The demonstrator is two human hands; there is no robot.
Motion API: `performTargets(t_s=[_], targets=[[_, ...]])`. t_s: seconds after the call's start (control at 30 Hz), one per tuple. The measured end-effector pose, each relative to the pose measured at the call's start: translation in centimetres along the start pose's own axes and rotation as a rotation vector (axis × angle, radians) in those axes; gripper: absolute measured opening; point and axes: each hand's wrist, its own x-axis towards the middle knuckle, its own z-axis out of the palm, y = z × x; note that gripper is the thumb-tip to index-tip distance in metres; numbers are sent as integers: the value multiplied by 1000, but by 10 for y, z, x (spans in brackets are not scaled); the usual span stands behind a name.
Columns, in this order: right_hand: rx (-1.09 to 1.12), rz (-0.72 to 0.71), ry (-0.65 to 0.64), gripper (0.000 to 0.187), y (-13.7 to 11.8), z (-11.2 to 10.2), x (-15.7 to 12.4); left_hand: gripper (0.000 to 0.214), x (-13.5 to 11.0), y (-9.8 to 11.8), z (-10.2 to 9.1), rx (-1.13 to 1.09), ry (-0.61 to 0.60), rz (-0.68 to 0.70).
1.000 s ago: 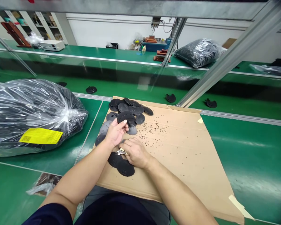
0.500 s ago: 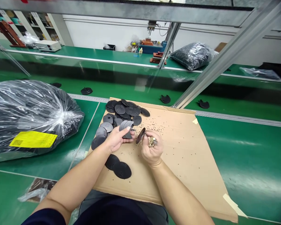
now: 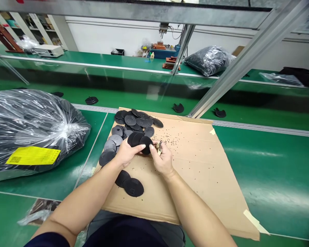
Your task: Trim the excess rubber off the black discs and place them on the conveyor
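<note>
One cardboard sheet covers part of a green bench, a white wall beyond. Over the sheet's left half, the left hand grips black discs fanned left to right, faces toward the near side. The right hand pinches the rightmost disc and clasps a small tool aligned near to far.

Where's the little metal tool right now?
In the head view, the metal tool is in the right hand, beside the black discs held over the cardboard.
</note>
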Motion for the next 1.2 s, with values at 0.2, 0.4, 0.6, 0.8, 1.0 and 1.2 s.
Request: performTargets(t_s=[0.2, 0.4, 0.6, 0.8, 1.0, 1.2], targets=[[-25, 61, 17, 14, -3, -1, 4, 46, -4, -3, 0, -59, -96, -95], [-23, 105, -18, 21, 2, -1, 5, 48, -3, -1, 2, -93, -57, -116], [-23, 163, -137, 27, 1, -5, 7, 41, -2, -2, 1, -94, -88, -116], [-114, 153, -157, 28, -1, -8, 9, 33, 0, -6, -1, -77, -122, -48], [-13, 194, -129, 32, 4, -8, 6, 31, -3, -3, 2, -88, -171, -52], [32, 218, -93, 31, 8, -4, 4, 42, -3, 0, 5, -117, -132, -130]])
